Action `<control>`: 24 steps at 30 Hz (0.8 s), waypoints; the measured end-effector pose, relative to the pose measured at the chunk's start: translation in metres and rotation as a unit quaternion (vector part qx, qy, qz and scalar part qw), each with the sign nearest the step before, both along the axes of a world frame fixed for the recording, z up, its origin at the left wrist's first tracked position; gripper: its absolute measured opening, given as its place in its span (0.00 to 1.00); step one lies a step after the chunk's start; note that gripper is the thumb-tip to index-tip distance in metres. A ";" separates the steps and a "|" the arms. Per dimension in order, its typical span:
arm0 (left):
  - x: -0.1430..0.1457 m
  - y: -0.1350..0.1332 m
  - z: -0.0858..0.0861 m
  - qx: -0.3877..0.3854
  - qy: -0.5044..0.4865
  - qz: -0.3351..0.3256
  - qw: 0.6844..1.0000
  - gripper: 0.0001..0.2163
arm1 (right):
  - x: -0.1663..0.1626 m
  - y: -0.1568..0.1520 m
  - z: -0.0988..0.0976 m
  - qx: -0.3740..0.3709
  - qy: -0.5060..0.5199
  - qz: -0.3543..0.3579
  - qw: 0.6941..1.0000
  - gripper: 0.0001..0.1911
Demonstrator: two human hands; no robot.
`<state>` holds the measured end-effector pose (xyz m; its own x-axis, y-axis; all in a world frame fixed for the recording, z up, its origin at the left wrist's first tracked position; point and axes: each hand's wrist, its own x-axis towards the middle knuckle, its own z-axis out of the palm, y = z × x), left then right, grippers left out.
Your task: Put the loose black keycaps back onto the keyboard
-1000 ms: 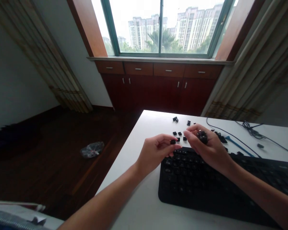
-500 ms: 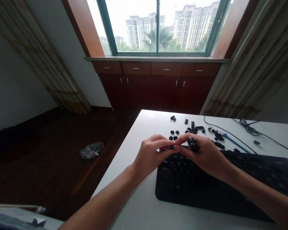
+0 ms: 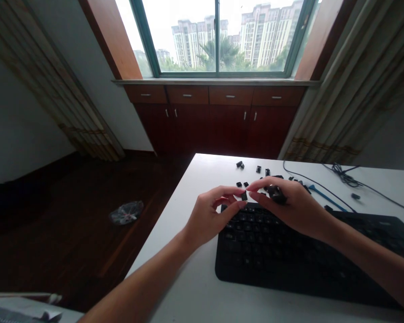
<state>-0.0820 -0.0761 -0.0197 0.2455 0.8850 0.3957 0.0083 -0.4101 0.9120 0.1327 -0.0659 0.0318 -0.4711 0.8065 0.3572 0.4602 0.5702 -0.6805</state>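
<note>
My left hand (image 3: 213, 215) pinches a small black keycap (image 3: 244, 196) between thumb and forefinger, just above the top edge of a black keyboard (image 3: 272, 255). My right hand (image 3: 292, 208) grips a dark clump of keycaps (image 3: 276, 194), partly hidden by its fingers. Its fingertips nearly meet the left hand's. Several loose black keycaps (image 3: 245, 184) lie on the white desk (image 3: 188, 287) beyond the keyboard.
A blue plastic strip (image 3: 323, 197) and a black cable (image 3: 309, 179) lie at the desk's right, with a tangled cable bundle (image 3: 343, 179) behind them. The desk's left edge drops to a wooden floor, where a plastic bag (image 3: 126, 212) lies. Red-brown cabinets stand beyond.
My hands have parted slightly from their close position, with the left fingers spread more around the keycap. The whole view has shifted a little to the left.
</note>
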 end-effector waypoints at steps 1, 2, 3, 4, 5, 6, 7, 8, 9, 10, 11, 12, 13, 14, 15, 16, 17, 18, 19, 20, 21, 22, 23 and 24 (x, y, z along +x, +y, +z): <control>0.000 0.000 0.001 -0.010 -0.013 -0.014 1.000 0.11 | 0.001 0.002 0.001 0.018 -0.006 0.017 1.000 0.10; 0.000 0.000 0.002 -0.022 -0.026 -0.028 0.999 0.11 | 0.002 0.005 0.001 0.032 -0.012 0.039 0.999 0.10; 0.000 0.000 0.004 -0.035 -0.037 -0.041 0.998 0.10 | 0.003 0.007 0.002 0.044 -0.017 0.063 0.997 0.10; 0.000 0.001 0.005 -0.052 -0.046 -0.053 0.996 0.09 | 0.004 0.010 0.002 0.057 -0.022 0.085 0.995 0.10; 0.000 0.001 0.006 -0.070 -0.055 -0.063 0.994 0.09 | 0.005 0.013 0.001 0.071 -0.026 0.101 0.992 0.10; 0.001 0.000 0.006 -0.090 -0.064 -0.070 0.991 0.09 | 0.005 0.016 0.001 0.084 -0.029 0.111 0.990 0.10; 0.001 0.000 0.006 -0.110 -0.076 -0.074 0.988 0.09 | 0.006 0.018 0.001 0.094 -0.029 0.118 0.988 0.09; 0.002 0.000 0.006 -0.128 -0.090 -0.076 0.985 0.08 | 0.006 0.019 0.001 0.101 -0.028 0.123 0.987 0.09; 0.002 0.000 0.006 -0.145 -0.108 -0.079 0.980 0.08 | 0.006 0.020 0.001 0.103 -0.025 0.128 0.986 0.08; 0.003 -0.001 0.005 -0.162 -0.128 -0.082 0.975 0.08 | 0.006 0.020 0.001 0.103 -0.020 0.132 0.986 0.08; 0.004 -0.001 0.004 -0.180 -0.145 -0.087 0.969 0.07 | 0.005 0.020 0.001 0.100 -0.016 0.137 0.985 0.08; 0.004 -0.002 0.003 -0.200 -0.160 -0.094 0.962 0.07 | 0.005 0.019 0.001 0.096 -0.013 0.142 0.985 0.08; 0.005 -0.003 0.003 -0.221 -0.173 -0.100 0.955 0.06 | 0.006 0.018 0.000 0.093 -0.010 0.146 0.985 0.09; 0.006 -0.003 0.003 -0.241 -0.185 -0.106 0.947 0.06 | 0.006 0.017 0.000 0.094 -0.008 0.151 0.984 0.09; 0.006 -0.004 0.003 -0.259 -0.197 -0.111 0.939 0.06 | 0.007 0.017 -0.001 0.095 -0.007 0.155 0.983 0.10; 0.007 -0.005 0.004 -0.275 -0.209 -0.115 0.931 0.06 | 0.008 0.016 -0.002 0.097 -0.008 0.159 0.983 0.11; 0.008 -0.005 0.005 -0.288 -0.220 -0.117 0.925 0.06 | 0.010 0.016 -0.002 0.100 -0.009 0.163 0.982 0.12; 0.009 -0.005 0.005 -0.298 -0.228 -0.118 0.920 0.06 | 0.011 0.017 -0.003 0.104 -0.010 0.166 0.981 0.13; 0.010 -0.006 0.006 -0.304 -0.233 -0.118 0.916 0.06 | 0.013 0.017 -0.004 0.107 -0.013 0.169 0.980 0.14; 0.010 -0.006 0.007 -0.307 -0.235 -0.117 0.915 0.06 | 0.015 0.017 -0.005 0.113 -0.015 0.171 0.979 0.14; 0.011 -0.006 0.007 -0.309 -0.236 -0.115 0.914 0.06 | 0.016 0.017 -0.006 0.119 -0.017 0.171 0.978 0.14; 0.011 -0.006 0.007 -0.309 -0.237 -0.114 0.914 0.06 | 0.016 0.017 -0.007 0.126 -0.018 0.170 0.977 0.14; 0.012 -0.006 0.007 -0.309 -0.236 -0.113 0.914 0.07 | 0.017 0.017 -0.008 0.133 -0.019 0.165 0.977 0.14; 0.012 -0.007 0.007 -0.308 -0.236 -0.112 0.915 0.07 | 0.017 0.016 -0.009 0.140 -0.017 0.157 0.978 0.14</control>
